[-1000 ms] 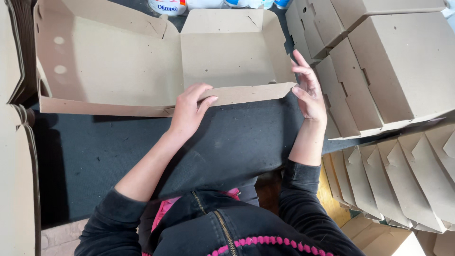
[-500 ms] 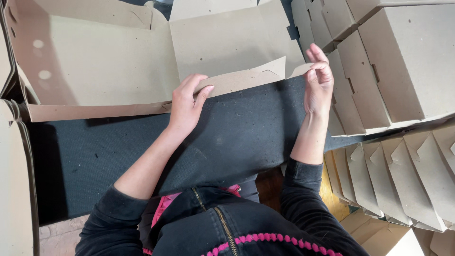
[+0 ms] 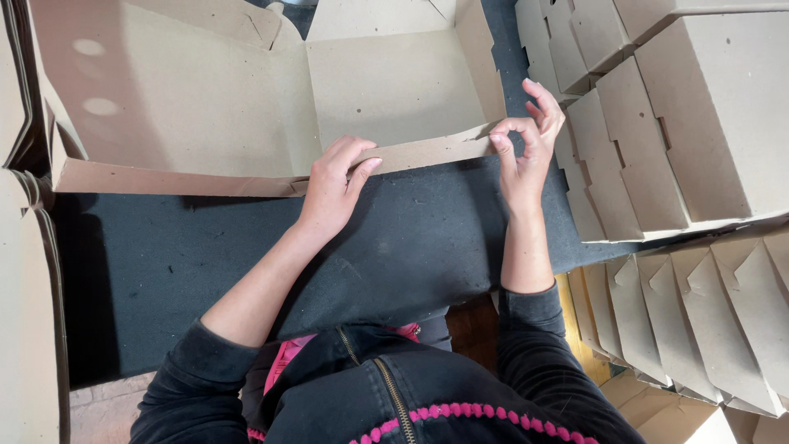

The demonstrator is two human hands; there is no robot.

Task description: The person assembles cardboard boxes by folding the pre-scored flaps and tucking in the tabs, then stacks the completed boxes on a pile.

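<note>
Cardboard box (image 3: 271, 107), brown and not yet folded up, lies open on the dark table (image 3: 411, 247) straight ahead of the person. Its two wide panels lie flat, side by side, and its near side flap (image 3: 427, 152) stands up as a narrow strip along the edge closest to the person.

The left hand (image 3: 333, 185) rests on that strip near its middle, fingers laid over the top edge and pressing on it, the palm over the dark table. It is not closed around anything; the fingers lie fairly straight and close together.

The right hand (image 3: 526, 144) is at the right end of the same strip, at the corner of the box. Thumb and forefinger pinch the end of the flap between them, while the other fingers stand raised and spread above.

To the right, well apart from the hands, a row of folded boxes (image 3: 682, 123) lies overlapping one another, and more of them (image 3: 707, 312) are stacked lower down beside the table. At the far left edge, a pile of flat cardboard sheets (image 3: 25, 288) lies alongside the table. The person wears a dark jacket (image 3: 394, 395) with a zip and pink trim.
</note>
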